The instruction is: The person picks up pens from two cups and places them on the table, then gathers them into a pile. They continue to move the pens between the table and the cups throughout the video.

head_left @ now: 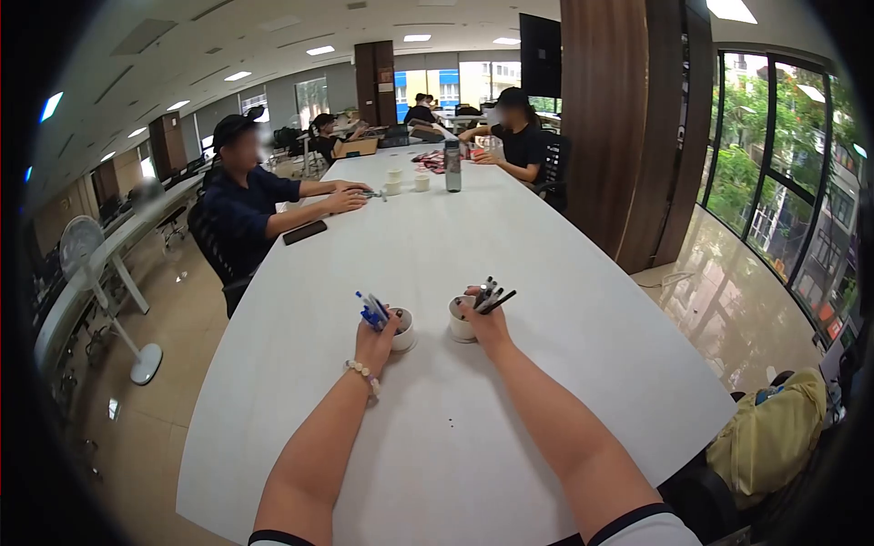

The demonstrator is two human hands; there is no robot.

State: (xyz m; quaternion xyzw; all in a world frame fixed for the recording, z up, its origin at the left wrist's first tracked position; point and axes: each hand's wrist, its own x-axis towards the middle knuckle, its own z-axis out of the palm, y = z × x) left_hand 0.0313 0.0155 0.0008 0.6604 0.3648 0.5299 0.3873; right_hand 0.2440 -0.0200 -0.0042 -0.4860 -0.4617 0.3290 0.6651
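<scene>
On the white table, my left hand [374, 344] is closed round a bunch of blue-capped pens [372, 312], at the left side of a white cup [401, 336]. A beaded bracelet circles that wrist. My right hand [489, 328] grips several black and grey pens [491, 297], beside a second white cup [462, 324]. Both bunches lean outward over the cups' outer sides. Fingers of each hand reach to the cup rims; whether they press on the cups is unclear.
Three small white cups and a grey bottle [452, 166] stand farther up the table [437, 246]. A dark phone [305, 233] lies near a seated person at the left. Another person sits at the far right. A yellow bag [769, 437] is at the lower right.
</scene>
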